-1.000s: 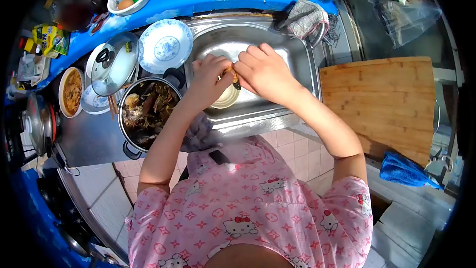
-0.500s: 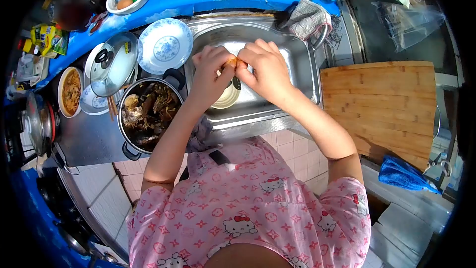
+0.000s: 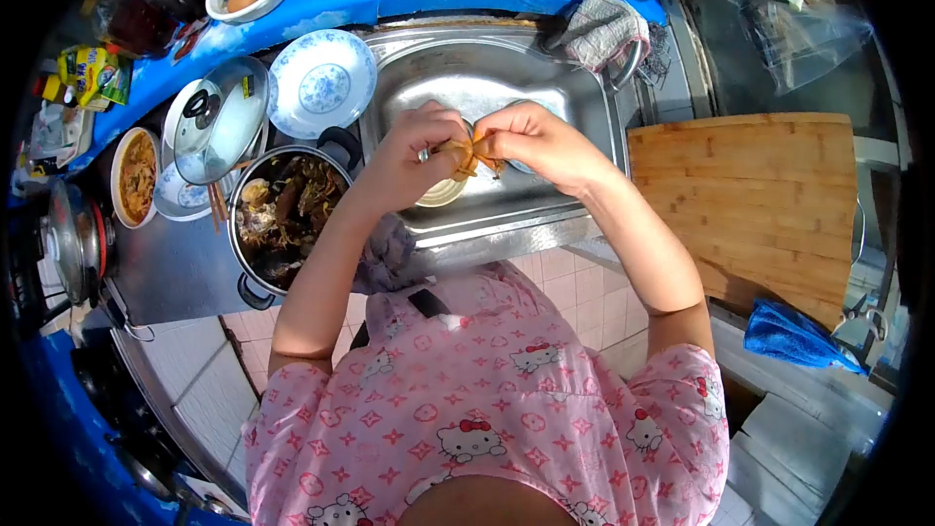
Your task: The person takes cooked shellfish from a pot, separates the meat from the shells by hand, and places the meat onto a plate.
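Note:
Over the sink [image 3: 575, 195], my left hand [image 3: 419, 156] and my right hand [image 3: 536, 146] meet with bent fingers. Pinched between them is an orange-brown piece of food [image 3: 469, 158], its ragged lower edge hanging below the fingertips; its exact kind is unclear. Each hand grips one side of it. Below my left hand, a pale round bowl [image 3: 441, 195] sits in the sink, partly covered by the hand. Left of my left forearm stands a pot [image 3: 234, 224] with dark brown, shell-like food [image 3: 292, 219] inside.
A blue-patterned plate [image 3: 322, 85], glass lid [image 3: 224, 122], chopsticks [image 3: 216, 203] and a bowl of reddish food [image 3: 137, 178] crowd the left counter. A wooden cutting board [image 3: 750, 205] and blue cloth [image 3: 794, 336] lie right. A checked cloth [image 3: 606, 31] hangs near the faucet.
Both hands have come slightly lower, and my right hand has shifted to the right. More of the orange-brown piece now shows between the fingers.

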### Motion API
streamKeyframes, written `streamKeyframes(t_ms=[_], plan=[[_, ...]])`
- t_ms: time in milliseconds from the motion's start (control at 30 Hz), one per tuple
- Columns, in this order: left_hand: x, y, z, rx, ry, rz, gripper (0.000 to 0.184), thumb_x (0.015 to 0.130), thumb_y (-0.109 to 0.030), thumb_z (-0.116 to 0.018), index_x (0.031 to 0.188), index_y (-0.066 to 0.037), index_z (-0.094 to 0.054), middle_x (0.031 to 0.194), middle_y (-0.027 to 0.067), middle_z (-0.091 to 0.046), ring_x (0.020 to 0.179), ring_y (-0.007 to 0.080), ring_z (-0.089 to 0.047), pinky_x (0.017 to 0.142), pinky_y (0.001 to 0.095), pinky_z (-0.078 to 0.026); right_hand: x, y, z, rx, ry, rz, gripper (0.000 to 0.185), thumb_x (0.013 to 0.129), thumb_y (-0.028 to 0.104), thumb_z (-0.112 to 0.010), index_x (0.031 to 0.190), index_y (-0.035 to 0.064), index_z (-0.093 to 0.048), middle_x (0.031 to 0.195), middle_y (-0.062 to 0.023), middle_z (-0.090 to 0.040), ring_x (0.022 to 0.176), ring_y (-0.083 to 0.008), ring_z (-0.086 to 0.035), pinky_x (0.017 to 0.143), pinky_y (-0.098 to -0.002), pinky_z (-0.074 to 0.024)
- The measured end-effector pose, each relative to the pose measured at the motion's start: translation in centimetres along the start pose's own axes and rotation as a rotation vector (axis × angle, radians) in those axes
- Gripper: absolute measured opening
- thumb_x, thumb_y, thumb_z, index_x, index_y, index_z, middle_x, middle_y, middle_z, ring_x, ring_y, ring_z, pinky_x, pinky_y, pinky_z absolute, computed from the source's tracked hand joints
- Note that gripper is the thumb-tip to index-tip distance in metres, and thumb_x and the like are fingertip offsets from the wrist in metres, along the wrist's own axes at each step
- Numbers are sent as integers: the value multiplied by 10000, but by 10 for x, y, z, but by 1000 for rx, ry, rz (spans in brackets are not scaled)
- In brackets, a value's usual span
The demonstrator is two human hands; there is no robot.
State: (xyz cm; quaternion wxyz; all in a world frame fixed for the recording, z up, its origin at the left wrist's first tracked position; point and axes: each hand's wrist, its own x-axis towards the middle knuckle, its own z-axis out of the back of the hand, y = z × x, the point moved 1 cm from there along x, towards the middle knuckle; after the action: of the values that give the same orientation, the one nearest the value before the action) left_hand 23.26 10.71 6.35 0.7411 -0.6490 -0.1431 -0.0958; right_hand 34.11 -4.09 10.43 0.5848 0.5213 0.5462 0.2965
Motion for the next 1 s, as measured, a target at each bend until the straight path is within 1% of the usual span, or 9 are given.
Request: streamKeyframes(t_ms=[100,267,367,500,533,633,733,833,1000], plan=[[0,0,0,55,18,-105,48,704,-33,-541,737,2,-540,719,67,-542,744,217,-478,671,327,-391,-6,8,-1,155,-26,-86,148,823,109,-538,824,-4,-633,709,25,-567,650,-41,-470,616,-191,-382],[-18,2,12,-16,51,22,35,755,-56,-561,780,-39,-576,763,41,-557,797,198,-492,792,336,-349,-14,7,20,193,-112,-10,182,829,164,-568,859,4,-650,753,1,-593,683,-51,-486,642,-194,-380],[-29,-1,15,177,11,49,34,781,-87,-588,810,-72,-599,792,22,-569,829,185,-497,836,341,-309,-11,7,23,-103,-106,85,190,850,172,-568,864,-4,-636,767,4,-588,675,-54,-451,623,-202,-365],[-53,-19,36,460,-134,143,68,770,-113,-629,834,-91,-621,815,27,-586,844,188,-505,817,336,-310,22,-60,44,-628,-344,43,173,824,187,-661,829,17,-693,680,17,-578,606,-59,-455,544,-249,-381],[-65,-23,44,507,-196,162,109,749,-116,-654,849,-82,-627,832,35,-596,844,203,-509,807,344,-318,32,-85,46,-715,-424,88,152,746,219,-725,793,75,-714,630,-60,-571,557,-110,-507,519,-313,-404],[-108,-31,63,618,-354,355,174,717,-106,-683,880,-78,-632,862,36,-608,868,208,-520,817,343,-327,56,-136,39,-785,-512,-62,196,681,254,-765,787,97,-716,647,-79,-583,574,-193,-551,557,-315,-439],[-155,-29,71,575,-416,467,252,684,-94,-706,928,-87,-641,895,28,-620,900,205,-525,847,335,-320,73,-193,38,-802,-603,-26,210,666,265,-770,776,95,-714,685,-107,-625,624,-248,-606,592,-339,-472],[-187,-31,78,720,-387,587,301,671,-91,-715,964,-106,-648,918,28,-625,929,204,-529,877,332,-308,81,-231,32,-762,-665,-116,183,703,201,-750,796,49,-706,637,-81,-616,560,-156,-555,560,-283,-451],[-225,-20,87,898,-387,533,243,693,-131,-722,929,-141,-668,897,-21,-635,877,162,-526,840,357,-281,84,-244,13,-836,-712,-146,166,727,187,-713,813,45,-710,655,-117,-651,564,-168,-608,560,-289,-470]])
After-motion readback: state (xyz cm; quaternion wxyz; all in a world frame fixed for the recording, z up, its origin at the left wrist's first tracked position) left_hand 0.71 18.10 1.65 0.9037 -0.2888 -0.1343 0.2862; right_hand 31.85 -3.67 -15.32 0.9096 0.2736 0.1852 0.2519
